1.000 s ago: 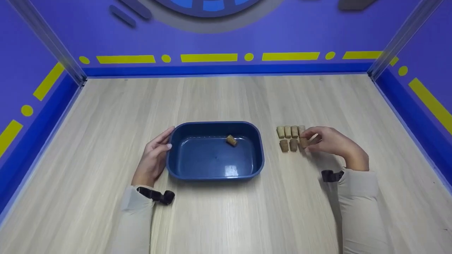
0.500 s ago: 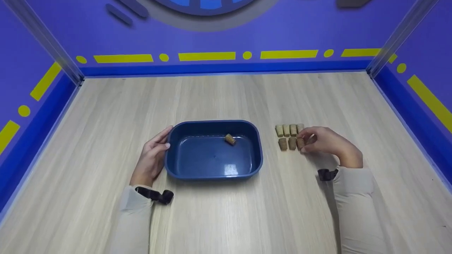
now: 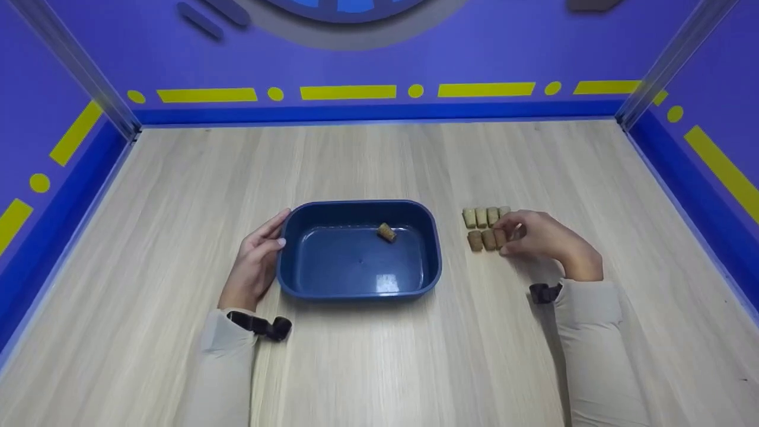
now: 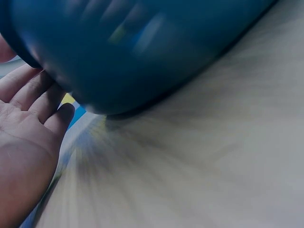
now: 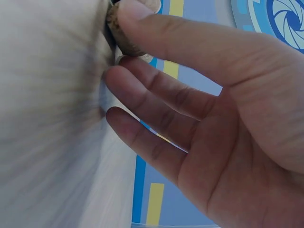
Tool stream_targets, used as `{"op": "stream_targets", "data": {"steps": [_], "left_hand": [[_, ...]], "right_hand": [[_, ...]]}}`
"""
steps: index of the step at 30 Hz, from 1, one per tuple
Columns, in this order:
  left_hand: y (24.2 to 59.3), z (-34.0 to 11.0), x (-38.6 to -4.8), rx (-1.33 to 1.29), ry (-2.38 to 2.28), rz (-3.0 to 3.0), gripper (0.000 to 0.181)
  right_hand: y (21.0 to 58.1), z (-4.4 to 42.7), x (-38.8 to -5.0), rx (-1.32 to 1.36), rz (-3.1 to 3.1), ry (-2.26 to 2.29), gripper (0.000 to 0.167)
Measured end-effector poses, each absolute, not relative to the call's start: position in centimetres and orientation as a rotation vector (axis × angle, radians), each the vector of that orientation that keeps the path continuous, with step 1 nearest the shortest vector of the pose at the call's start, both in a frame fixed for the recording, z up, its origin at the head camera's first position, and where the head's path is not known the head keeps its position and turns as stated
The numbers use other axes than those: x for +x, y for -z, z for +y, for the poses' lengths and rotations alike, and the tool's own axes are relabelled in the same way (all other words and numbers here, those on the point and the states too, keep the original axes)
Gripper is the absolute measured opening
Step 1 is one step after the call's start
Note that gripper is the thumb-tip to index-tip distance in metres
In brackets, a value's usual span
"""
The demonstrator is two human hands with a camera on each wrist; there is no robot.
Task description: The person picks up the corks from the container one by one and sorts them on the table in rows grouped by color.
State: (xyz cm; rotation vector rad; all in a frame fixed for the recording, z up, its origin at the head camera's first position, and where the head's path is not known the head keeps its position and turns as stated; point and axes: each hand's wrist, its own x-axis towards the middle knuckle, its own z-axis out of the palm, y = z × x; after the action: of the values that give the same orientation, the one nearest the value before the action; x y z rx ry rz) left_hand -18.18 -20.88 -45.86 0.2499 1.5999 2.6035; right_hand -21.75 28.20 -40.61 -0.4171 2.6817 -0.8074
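Note:
A dark blue plastic basin (image 3: pixel 359 296) stands on the table, with one cork (image 3: pixel 386 232) lying inside toward its back right. My left hand (image 3: pixel 252 261) holds the basin's left side, the thumb at the rim and the fingers along the outer wall. To the basin's right are two rows of corks: several paler corks (image 3: pixel 481 217) at the back and three browner ones in front. With thumb and index finger my right hand (image 3: pixel 545 240) pinches the front row's rightmost cork (image 5: pixel 124 35), against the middle cork (image 3: pixel 488 239). Its other three fingers extend loosely near the tabletop in the right wrist view.
The light wood table (image 3: pixel 379 367) is bounded by a purple-blue back wall (image 3: pixel 356 71) with yellow dashes, plus similar side walls. Each wrist wears a black strap camera (image 3: pixel 261 325). My right fingers partly cover the right end of the back row.
My right hand has slid a little left with the pinched cork, closing the gap to the middle cork of the front row. The left hand and basin keep their places.

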Motion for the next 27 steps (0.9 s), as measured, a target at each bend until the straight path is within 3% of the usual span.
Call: {"op": "stream_targets", "data": {"steps": [13,27], "left_hand": [[45.7,-20.8,-18.2,0.238,-2.613,1.574,0.055],[45.6,-20.7,-18.1,0.226,-2.615,1.605,0.055]], "right_hand": [[40.1,28.4,-21.5,-0.389,2.668,0.797,0.042],[38.4,27.5,-21.6,-0.462,2.761,0.816,0.037]]}}
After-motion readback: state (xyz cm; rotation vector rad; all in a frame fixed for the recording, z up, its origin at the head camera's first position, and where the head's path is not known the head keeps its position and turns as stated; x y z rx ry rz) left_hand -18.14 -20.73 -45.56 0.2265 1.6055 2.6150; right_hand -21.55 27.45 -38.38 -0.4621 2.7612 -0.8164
